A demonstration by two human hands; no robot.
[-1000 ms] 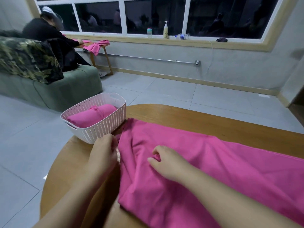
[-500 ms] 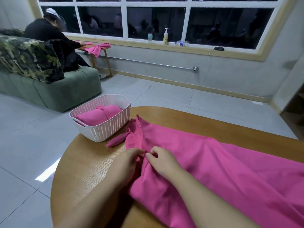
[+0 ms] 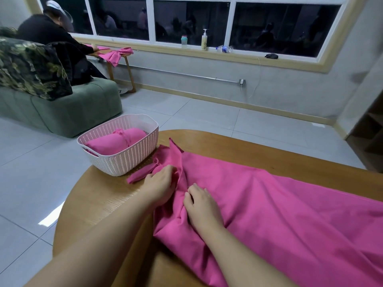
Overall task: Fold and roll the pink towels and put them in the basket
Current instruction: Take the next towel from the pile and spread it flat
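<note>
The likeliest trouble is the bunched end of the long bright-pink cloth towel (image 3: 279,206) refusing to roll evenly: it is gathered into ridges and loose flaps at the end toward the basket, so a roll started there would probably come out lopsided and fall open. A narrow pink strip (image 3: 143,172) trails from that end toward 9 o'clock, just beside the basket, and could slip out of the roll or snag. The table's curved edge is also near, so a tug might drag cloth over it.

The left hand (image 3: 160,183) has its fingers curled into the gathered folds, gripping a pleat. The right hand (image 3: 202,201) lies on the towel just at 3 o'clock of the left, fingers bent onto the fabric; whether it pinches or only presses, I cannot tell.

The towel lies on the round wooden table (image 3: 87,204), running off toward 4 o'clock, creased but mostly flat there. The pale pink perforated plastic basket (image 3: 124,160) stands at 11 o'clock of the hands, holding one rolled pink towel (image 3: 118,141) already.
</note>
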